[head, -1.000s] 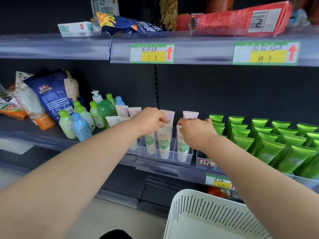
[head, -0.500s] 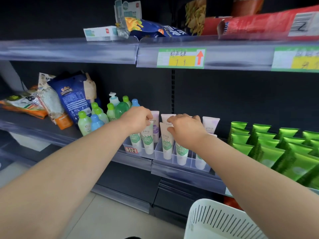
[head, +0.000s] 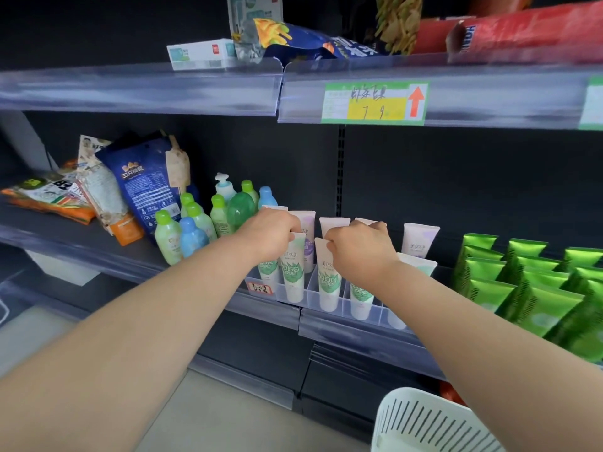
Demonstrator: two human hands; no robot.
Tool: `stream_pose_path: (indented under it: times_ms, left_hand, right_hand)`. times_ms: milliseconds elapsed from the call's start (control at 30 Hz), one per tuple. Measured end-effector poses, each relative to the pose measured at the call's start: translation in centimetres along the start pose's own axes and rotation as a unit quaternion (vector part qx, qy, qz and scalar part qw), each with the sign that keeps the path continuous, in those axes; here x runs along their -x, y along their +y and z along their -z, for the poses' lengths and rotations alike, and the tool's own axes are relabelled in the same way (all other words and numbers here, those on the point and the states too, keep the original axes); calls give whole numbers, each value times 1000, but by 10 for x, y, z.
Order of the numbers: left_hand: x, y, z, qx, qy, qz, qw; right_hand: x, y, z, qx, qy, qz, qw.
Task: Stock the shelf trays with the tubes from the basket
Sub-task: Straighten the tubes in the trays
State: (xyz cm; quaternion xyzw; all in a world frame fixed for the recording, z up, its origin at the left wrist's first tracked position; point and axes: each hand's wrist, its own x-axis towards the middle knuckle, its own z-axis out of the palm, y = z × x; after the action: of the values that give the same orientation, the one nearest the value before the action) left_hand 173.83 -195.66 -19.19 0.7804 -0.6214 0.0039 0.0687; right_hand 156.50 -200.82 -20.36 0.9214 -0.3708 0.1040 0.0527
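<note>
We see white tubes with green leaf print, standing cap-down in the clear shelf trays. Our left hand pinches one top, and our right hand grips its right neighbour's top.

price tag: handwritten "7 9", red up-arrow | white tubes: 美加净 | blue bag: 三只松鼠

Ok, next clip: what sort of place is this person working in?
Most likely a shop aisle, maybe a small supermarket. Handwritten price tags sit on the shelf edge, identical tubes stand in rows in clear trays, and snack bags lie nearby.
</note>
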Motion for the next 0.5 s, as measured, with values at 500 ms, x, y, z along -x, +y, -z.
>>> stream_pose_path:
  times_ms: [500]
  left_hand:
    - [17, -16, 24, -44, -14, 48, 998]
  right_hand:
    - [-1, -12, 5, -30, 12, 25, 999]
